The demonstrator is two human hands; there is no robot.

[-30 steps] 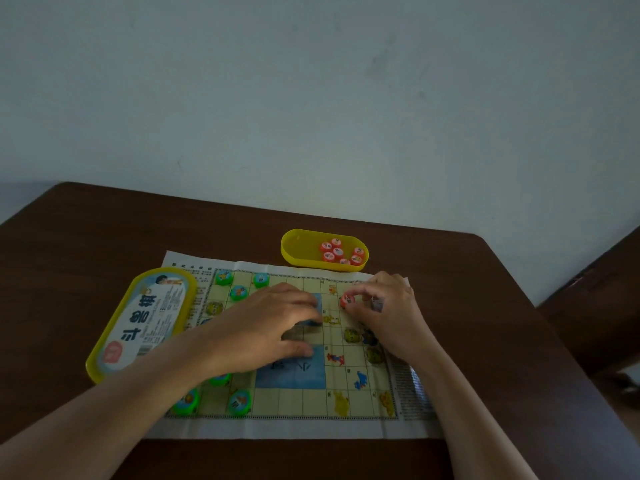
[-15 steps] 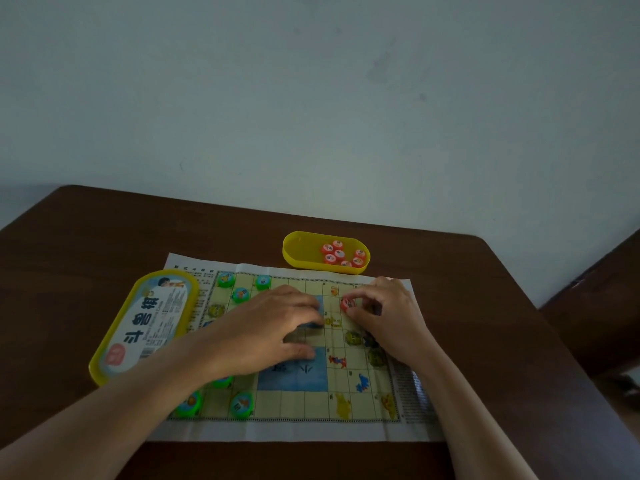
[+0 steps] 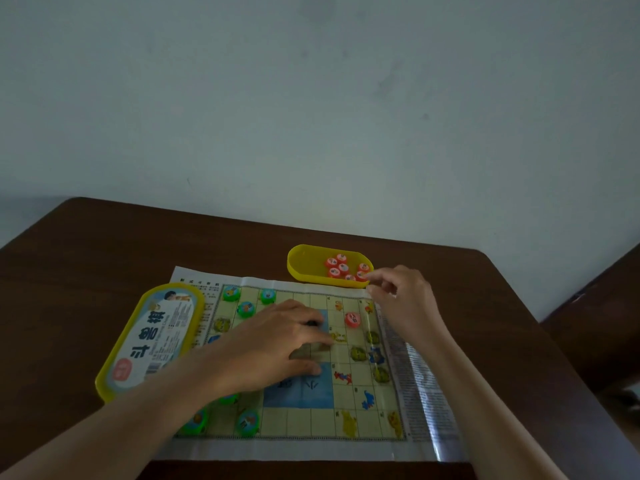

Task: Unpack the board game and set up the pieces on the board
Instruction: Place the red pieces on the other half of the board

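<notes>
Counted 1 paper board [image 3: 311,420], 1 yellow tray [image 3: 301,268] & 1 yellow lid [image 3: 156,341], plus 2 hands, i.e. left hand [image 3: 277,344] & right hand [image 3: 405,299]. Of red pcs [image 3: 343,267], approx. 7 lay in the yellow tray and 1 more [image 3: 352,319] sat on the paper board. Of green pcs [image 3: 246,309], 6 showed on the paper board, a couple partly hidden by the left arm, so the total was uncertain.

One view is given, taken by a wide-angle camera worn on the head and aimed forward and down. The dark brown wooden desk [image 3: 104,258] is seen from near, with the printed paper game board [image 3: 311,422] framed low in the middle. The upper half is filled by a pale plain wall [image 3: 311,98]; the edges are perhaps bowed by the lens.
</notes>
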